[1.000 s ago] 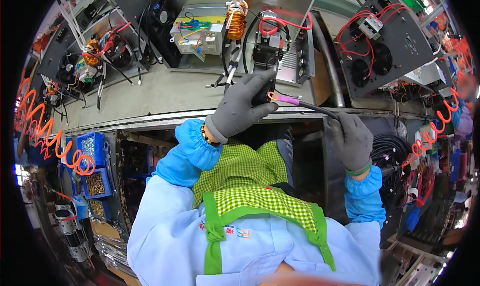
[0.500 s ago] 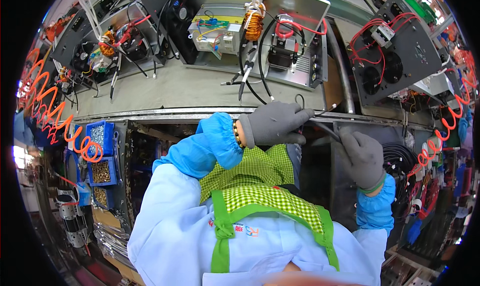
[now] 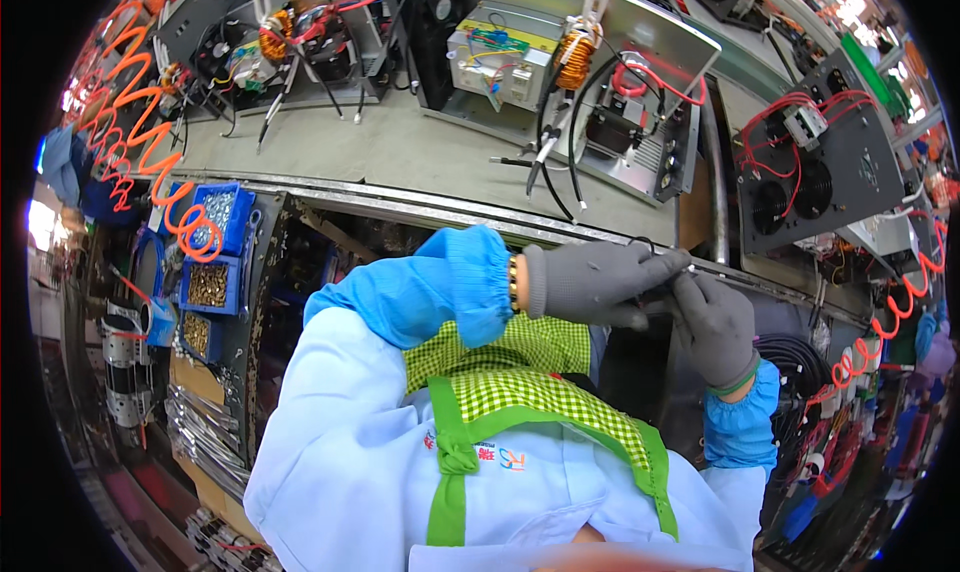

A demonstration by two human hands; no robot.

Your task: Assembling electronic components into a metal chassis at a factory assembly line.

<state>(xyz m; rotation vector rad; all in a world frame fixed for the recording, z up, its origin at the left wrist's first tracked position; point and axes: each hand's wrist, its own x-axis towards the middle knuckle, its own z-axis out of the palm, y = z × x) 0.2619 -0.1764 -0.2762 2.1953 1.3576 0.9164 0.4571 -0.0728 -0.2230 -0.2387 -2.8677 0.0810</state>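
My left hand (image 3: 600, 282), in a grey glove, reaches across from the left at the bench's front edge, thumb and fingers closed. My right hand (image 3: 715, 330), gloved the same way, meets it fingertip to fingertip. Between them they pinch a black cable; most of it is hidden by the gloves. A thin dark wire loop (image 3: 641, 240) shows just behind the left fingers. Beyond the hands stands an open metal chassis (image 3: 655, 32) with a copper-wound coil (image 3: 576, 60), a boxed circuit module (image 3: 500, 67) and loose black leads (image 3: 572, 137).
A second open unit (image 3: 300, 52) stands at the far left, a dark panel with fans (image 3: 815, 172) at the right. Orange coiled hoses (image 3: 150, 142) hang at both sides. Blue bins of small hardware (image 3: 212, 284) sit at left; coiled black cable (image 3: 795, 372) lies at right.
My hands have come together at the fingertips, where before a length of black cable showed between them. The view has shifted, so the bench units appear farther right.
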